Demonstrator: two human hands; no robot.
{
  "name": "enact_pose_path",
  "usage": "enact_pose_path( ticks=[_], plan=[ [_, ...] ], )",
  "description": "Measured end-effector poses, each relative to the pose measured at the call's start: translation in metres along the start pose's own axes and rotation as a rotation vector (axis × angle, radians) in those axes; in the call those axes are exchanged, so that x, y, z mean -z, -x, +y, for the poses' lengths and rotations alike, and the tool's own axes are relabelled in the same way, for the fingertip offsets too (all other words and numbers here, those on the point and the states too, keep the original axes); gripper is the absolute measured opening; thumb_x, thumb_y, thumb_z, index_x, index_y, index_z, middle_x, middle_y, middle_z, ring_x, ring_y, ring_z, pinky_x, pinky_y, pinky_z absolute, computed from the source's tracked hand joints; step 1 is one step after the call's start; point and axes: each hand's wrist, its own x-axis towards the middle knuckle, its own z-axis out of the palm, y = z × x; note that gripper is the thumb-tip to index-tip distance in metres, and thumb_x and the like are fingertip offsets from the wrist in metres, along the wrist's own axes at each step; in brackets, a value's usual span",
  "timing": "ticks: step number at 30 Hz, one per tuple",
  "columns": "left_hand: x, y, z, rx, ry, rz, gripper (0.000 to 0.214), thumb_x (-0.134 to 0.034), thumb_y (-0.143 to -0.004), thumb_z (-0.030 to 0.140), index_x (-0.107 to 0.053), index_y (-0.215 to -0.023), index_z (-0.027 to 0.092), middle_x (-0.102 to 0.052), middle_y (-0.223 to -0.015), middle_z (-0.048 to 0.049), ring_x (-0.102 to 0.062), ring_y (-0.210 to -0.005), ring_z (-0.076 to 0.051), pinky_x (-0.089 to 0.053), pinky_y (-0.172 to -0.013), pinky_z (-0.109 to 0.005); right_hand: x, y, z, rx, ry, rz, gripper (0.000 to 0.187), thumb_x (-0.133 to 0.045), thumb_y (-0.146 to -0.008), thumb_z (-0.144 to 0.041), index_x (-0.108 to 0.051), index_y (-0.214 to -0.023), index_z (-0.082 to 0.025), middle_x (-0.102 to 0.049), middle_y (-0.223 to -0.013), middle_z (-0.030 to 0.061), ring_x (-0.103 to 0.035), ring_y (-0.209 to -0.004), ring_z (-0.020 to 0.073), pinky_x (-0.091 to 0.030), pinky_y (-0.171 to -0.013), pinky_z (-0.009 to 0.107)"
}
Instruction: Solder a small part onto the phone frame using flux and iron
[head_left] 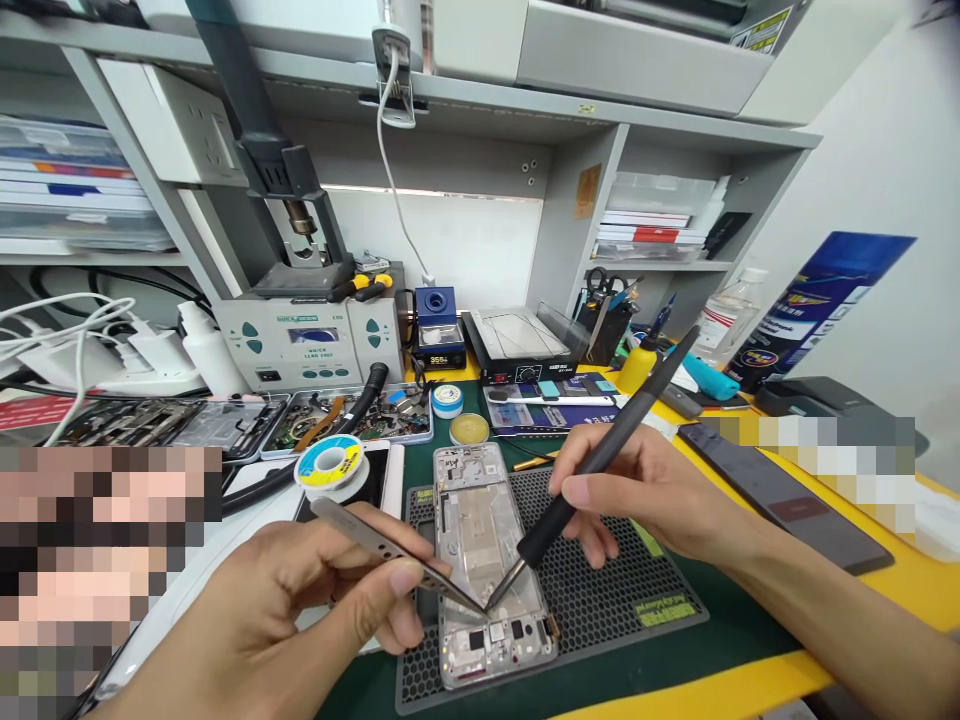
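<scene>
My left hand (pixel 322 590) pinches metal tweezers (pixel 397 555), which slant down to the right over an opened phone frame (pixel 476 525). In my right hand (pixel 637 490) is a soldering iron (pixel 577 490) with a black handle and a pointed metal tip. Both tips meet, or nearly meet, near the lower part of the frame; whether anything tiny lies between them I cannot make out. That lower end carries a small board (pixel 495 642) with dark chips. The frame lies lengthwise on a black honeycomb mat (pixel 622 560).
A solder wire spool (pixel 330 465) stands left of the frame. Behind are a yellow paste tin (pixel 469 430), a white-lidded jar (pixel 448 400), a tray of parts (pixel 352 420), a hot air station (pixel 300 340) and a heating plate (pixel 525 340). A dark phone screen (pixel 787 500) lies right.
</scene>
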Motion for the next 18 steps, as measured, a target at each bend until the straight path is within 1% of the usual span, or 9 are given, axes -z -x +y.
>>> enact_pose_path(
  ticks=[2,4,5,8,10,13,15,18],
  plan=[
    [0.002,0.003,0.0,0.032,-0.041,-0.025,0.036,-0.057,-0.1,0.05,-0.074,-0.075,0.03,-0.075,-0.091,0.0034,-0.073,-0.092,-0.014,-0.058,-0.083,-0.015,0.0,0.0,0.0,0.002,0.007,0.0,0.019,-0.079,-0.09,-0.03,-0.068,-0.09,-0.014,-0.075,-0.068,0.0026,-0.071,-0.05,0.0114,-0.05,-0.043,0.013],
    [0.003,0.004,0.002,0.054,-0.055,-0.046,0.034,-0.055,-0.1,0.051,-0.074,-0.08,0.03,-0.075,-0.09,0.0034,-0.073,-0.087,-0.014,-0.058,-0.083,-0.017,0.0,0.001,0.0,0.005,0.011,0.001,0.019,-0.078,-0.091,-0.03,-0.068,-0.09,-0.014,-0.074,-0.069,0.0026,-0.071,-0.051,0.0114,-0.05,-0.043,0.013],
    [0.002,0.004,0.004,0.052,-0.056,-0.036,0.034,-0.056,-0.099,0.051,-0.074,-0.08,0.029,-0.076,-0.089,0.0026,-0.074,-0.086,-0.015,-0.059,-0.082,-0.019,0.0,0.001,0.0,0.008,0.013,0.0,0.019,-0.078,-0.091,-0.03,-0.068,-0.09,-0.014,-0.074,-0.069,0.0027,-0.071,-0.051,0.0115,-0.05,-0.043,0.013],
    [-0.002,-0.002,0.013,0.001,-0.043,0.081,0.035,-0.064,-0.091,0.053,-0.072,-0.071,0.025,-0.076,-0.08,-0.0013,-0.075,-0.084,-0.021,-0.063,-0.074,-0.023,-0.001,0.002,-0.001,0.02,0.021,-0.004,0.018,-0.078,-0.09,-0.029,-0.069,-0.09,-0.014,-0.074,-0.069,0.0033,-0.071,-0.052,0.012,-0.05,-0.044,0.014],
    [-0.005,-0.007,0.022,-0.027,-0.032,0.156,0.034,-0.066,-0.087,0.054,-0.071,-0.07,0.024,-0.074,-0.071,-0.002,-0.075,-0.081,-0.024,-0.063,-0.07,-0.025,-0.001,0.003,-0.002,0.027,0.027,-0.003,0.017,-0.078,-0.09,-0.028,-0.069,-0.09,-0.013,-0.074,-0.069,0.0037,-0.071,-0.051,0.0124,-0.049,-0.043,0.014],
    [-0.008,-0.012,0.03,-0.046,-0.024,0.187,0.034,-0.065,-0.086,0.055,-0.071,-0.071,0.025,-0.071,-0.064,-0.0013,-0.075,-0.077,-0.024,-0.063,-0.066,-0.025,-0.002,0.004,-0.003,0.035,0.03,0.007,0.018,-0.079,-0.089,-0.028,-0.069,-0.09,-0.013,-0.074,-0.069,0.0039,-0.071,-0.051,0.0128,-0.048,-0.043,0.015],
    [-0.008,-0.011,0.029,-0.051,-0.016,0.191,0.034,-0.064,-0.086,0.054,-0.072,-0.071,0.025,-0.071,-0.064,-0.0012,-0.076,-0.077,-0.024,-0.063,-0.064,-0.025,-0.003,0.005,-0.004,0.036,0.03,0.014,0.019,-0.08,-0.088,-0.028,-0.07,-0.09,-0.013,-0.073,-0.069,0.0039,-0.07,-0.051,0.013,-0.048,-0.043,0.016],
    [-0.006,-0.004,0.018,-0.04,-0.013,0.174,0.032,-0.065,-0.087,0.052,-0.073,-0.073,0.025,-0.074,-0.07,-0.0011,-0.076,-0.078,-0.024,-0.063,-0.065,-0.024,-0.004,0.005,-0.005,0.04,0.032,0.018,0.02,-0.08,-0.088,-0.03,-0.07,-0.09,-0.013,-0.073,-0.067,0.0037,-0.07,-0.051,0.0131,-0.048,-0.043,0.016]
  ],
)
